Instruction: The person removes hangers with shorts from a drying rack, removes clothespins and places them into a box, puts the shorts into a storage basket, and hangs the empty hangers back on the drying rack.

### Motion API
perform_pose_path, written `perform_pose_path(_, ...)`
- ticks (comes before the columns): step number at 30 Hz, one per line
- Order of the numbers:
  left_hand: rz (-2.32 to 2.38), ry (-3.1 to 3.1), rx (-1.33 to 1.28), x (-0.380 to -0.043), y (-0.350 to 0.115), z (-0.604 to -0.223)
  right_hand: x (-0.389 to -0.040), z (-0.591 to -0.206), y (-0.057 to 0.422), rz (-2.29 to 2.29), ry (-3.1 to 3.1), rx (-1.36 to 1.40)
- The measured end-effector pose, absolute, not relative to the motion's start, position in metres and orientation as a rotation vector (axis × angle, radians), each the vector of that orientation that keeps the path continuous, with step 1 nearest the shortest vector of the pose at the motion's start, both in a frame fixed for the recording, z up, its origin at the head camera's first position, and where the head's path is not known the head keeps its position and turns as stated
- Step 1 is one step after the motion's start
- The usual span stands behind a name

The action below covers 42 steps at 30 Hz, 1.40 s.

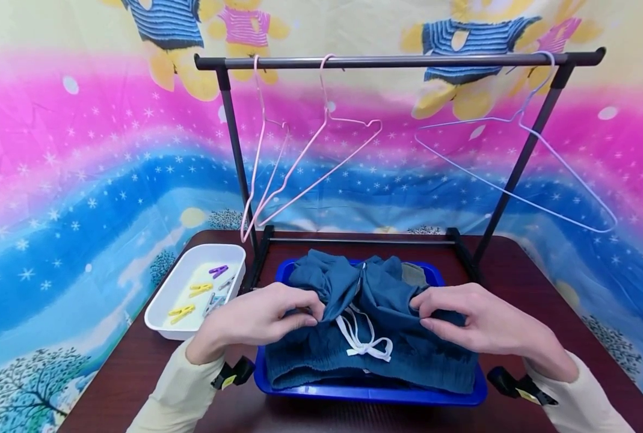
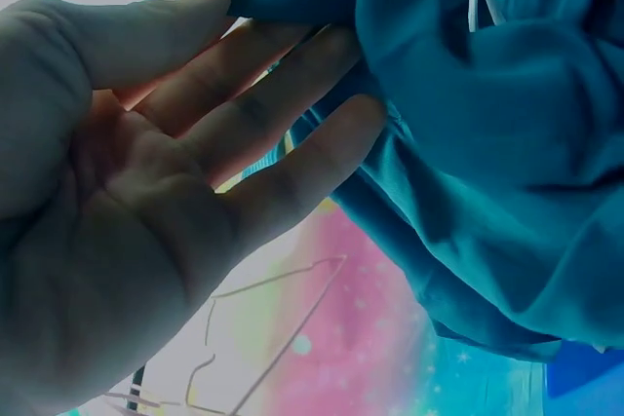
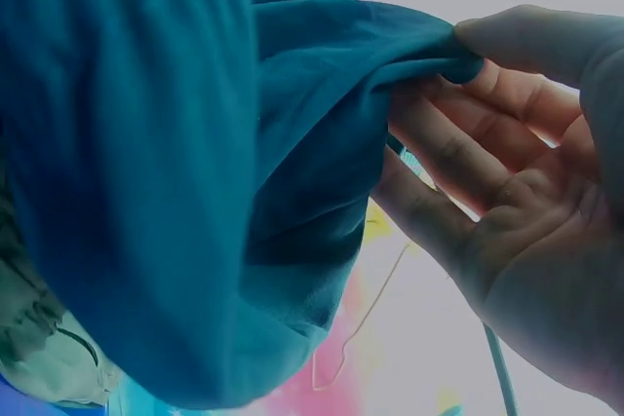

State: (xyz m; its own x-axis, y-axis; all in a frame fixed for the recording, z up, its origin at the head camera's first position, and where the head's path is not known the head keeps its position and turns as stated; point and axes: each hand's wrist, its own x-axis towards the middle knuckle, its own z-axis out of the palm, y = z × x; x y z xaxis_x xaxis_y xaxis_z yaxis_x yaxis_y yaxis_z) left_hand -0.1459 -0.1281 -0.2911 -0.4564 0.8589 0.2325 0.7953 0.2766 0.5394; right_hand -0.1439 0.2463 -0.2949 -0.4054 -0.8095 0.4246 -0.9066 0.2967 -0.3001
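Dark blue drawstring shorts [image 1: 321, 343] lie bunched over a blue tray [image 1: 370, 394], their elastic waistband toward me and a white drawstring [image 1: 367, 346] tied in a bow at the middle. My left hand [image 1: 269, 313] pinches a fold of the cloth left of the bow. On the other side my right hand [image 1: 475, 316] pinches another fold between thumb and fingers. Both wrist views show the thumb pressing cloth against the fingers, on the left hand [image 2: 195, 143] and the right hand [image 3: 517, 143] alike. Behind the shorts, an olive-grey cloth [image 1: 413, 275] peeks out of the tray.
A black rack [image 1: 397, 61] stands behind the tray. Two pink hangers [image 1: 323, 117] hang at its left, a lavender hanger [image 1: 521, 120] at its right. To the left, a white basin [image 1: 159, 307] holds several clothespins [image 1: 201, 288]. All stand on a dark brown table [image 1: 521, 288].
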Motion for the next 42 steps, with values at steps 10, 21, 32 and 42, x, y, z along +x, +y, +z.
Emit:
perform_pose_path(10,0.809,2.29,1.728,-0.13,-0.122,-0.286,-0.135,-0.292,0.244,0.826,-2.363,1.776)
perform_pose_path(21,0.685,2.403,1.556,-0.135,-0.113,-0.289,-0.142,-0.298,0.232,0.723,-2.378,1.829)
perform_pose_path(32,0.515,2.494,1.331,-0.157,-0.125,-0.295,-0.164,-0.305,0.227,0.723,-2.461,1.685)
perform_pose_path(42,0.65,2.583,1.209,-0.179,-0.152,-0.282,-0.182,-0.286,0.232,0.654,-2.461,1.373)
